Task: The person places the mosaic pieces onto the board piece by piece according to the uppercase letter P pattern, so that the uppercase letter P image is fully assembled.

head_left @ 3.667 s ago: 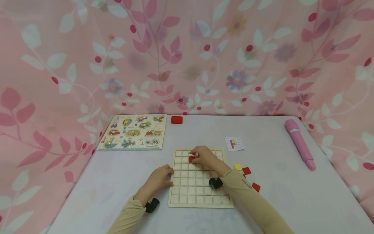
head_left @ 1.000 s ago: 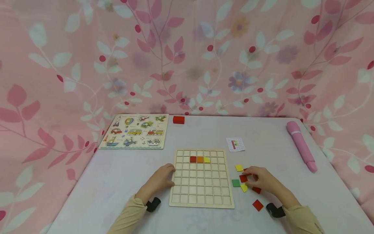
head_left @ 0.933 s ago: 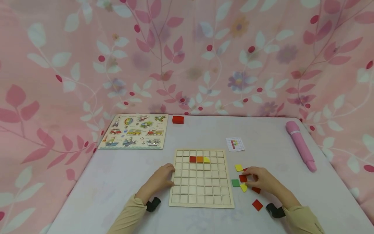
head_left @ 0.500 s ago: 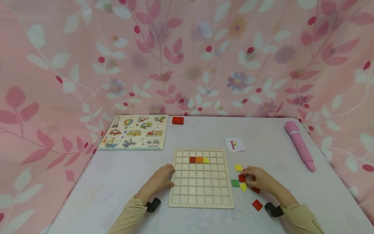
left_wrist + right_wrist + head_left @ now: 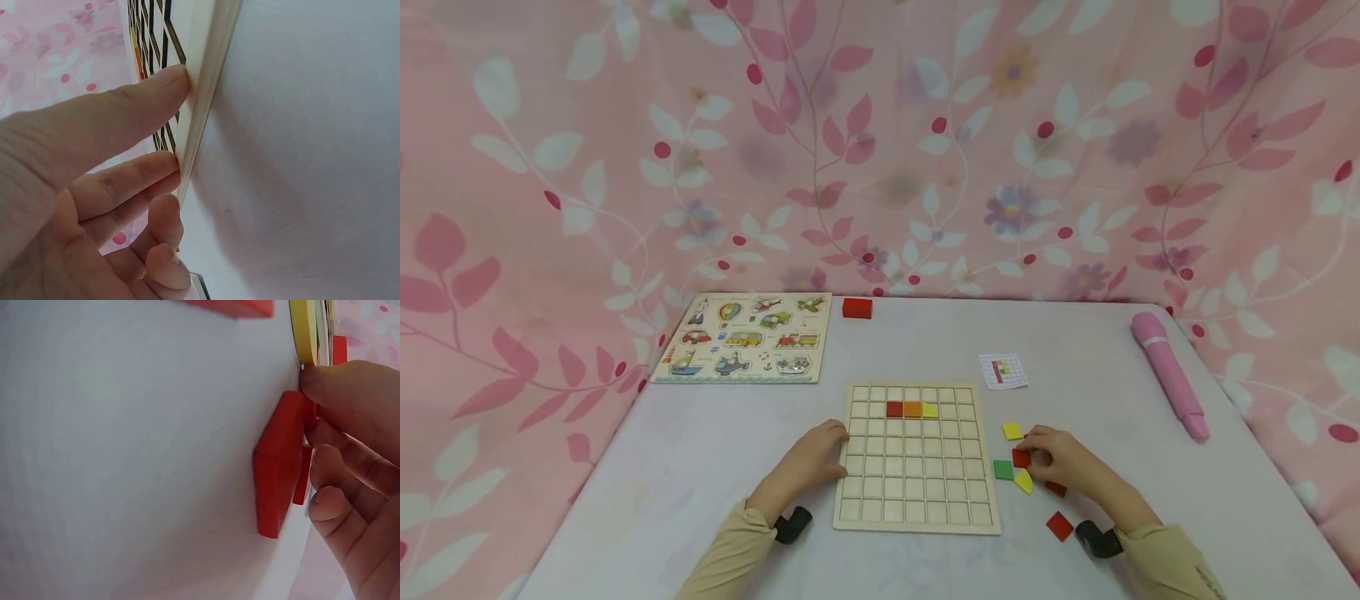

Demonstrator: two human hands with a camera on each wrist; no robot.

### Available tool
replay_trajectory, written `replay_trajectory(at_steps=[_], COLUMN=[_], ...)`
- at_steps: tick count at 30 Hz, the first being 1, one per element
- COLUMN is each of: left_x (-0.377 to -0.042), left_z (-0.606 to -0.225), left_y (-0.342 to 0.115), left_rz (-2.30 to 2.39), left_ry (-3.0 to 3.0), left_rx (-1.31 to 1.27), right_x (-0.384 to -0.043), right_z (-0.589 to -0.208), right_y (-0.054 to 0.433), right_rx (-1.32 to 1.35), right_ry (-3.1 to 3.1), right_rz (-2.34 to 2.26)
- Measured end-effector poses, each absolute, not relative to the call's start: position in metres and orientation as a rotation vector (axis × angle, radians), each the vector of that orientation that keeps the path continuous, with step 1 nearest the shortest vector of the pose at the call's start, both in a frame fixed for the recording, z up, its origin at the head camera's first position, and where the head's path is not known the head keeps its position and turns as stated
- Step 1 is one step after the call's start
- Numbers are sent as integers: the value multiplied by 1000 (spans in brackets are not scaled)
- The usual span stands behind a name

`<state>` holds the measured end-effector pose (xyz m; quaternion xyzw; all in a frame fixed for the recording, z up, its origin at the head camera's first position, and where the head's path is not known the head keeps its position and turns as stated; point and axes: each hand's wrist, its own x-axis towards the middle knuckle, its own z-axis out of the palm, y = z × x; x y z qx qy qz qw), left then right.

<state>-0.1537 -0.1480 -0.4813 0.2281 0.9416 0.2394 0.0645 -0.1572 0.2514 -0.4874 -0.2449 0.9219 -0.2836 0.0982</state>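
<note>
My left hand (image 5: 808,458) rests with thumb and fingertips against the left edge of a wooden grid board (image 5: 917,530). In the left wrist view its thumb (image 5: 137,100) touches the rim. The board's second row holds a red square tile (image 5: 895,409), an orange tile (image 5: 912,409) and a yellow rounded-corner tile (image 5: 930,410) side by side. Right of the board, my right hand (image 5: 1067,461) pinches a loose red square tile (image 5: 1020,458) at its edges between thumb and index finger; the right wrist view shows a sliver of it between the fingertips.
Around the right hand lie a yellow square (image 5: 1012,431), a green square (image 5: 1003,470), a yellow rounded tile (image 5: 1023,481) and more red tiles (image 5: 1060,526). Behind are a pattern card (image 5: 1003,372), a vehicle puzzle (image 5: 745,337), a red block (image 5: 857,308) and a pink umbrella-like roll (image 5: 1170,375).
My right hand has moved from the board to the loose tiles, leaving the yellow rounded tile beside the orange one. Lately its index finger has closed onto the red tile. The left hand stays.
</note>
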Motion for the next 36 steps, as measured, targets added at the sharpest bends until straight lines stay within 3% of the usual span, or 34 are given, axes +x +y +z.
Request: replay_trajectory(at_steps=[19,36], left_x=[-154,-152], left_z=[-479,-476], left_y=[-148,-146], left_rz=[710,743], left_ry=[2868,2864], left_rx=[693,731], right_x=[-166,-185], right_z=[-466,-450], right_y=[244,189], right_rx=[-836,-1046], right_ry=[2751,2696], right_rz=[-815,-948])
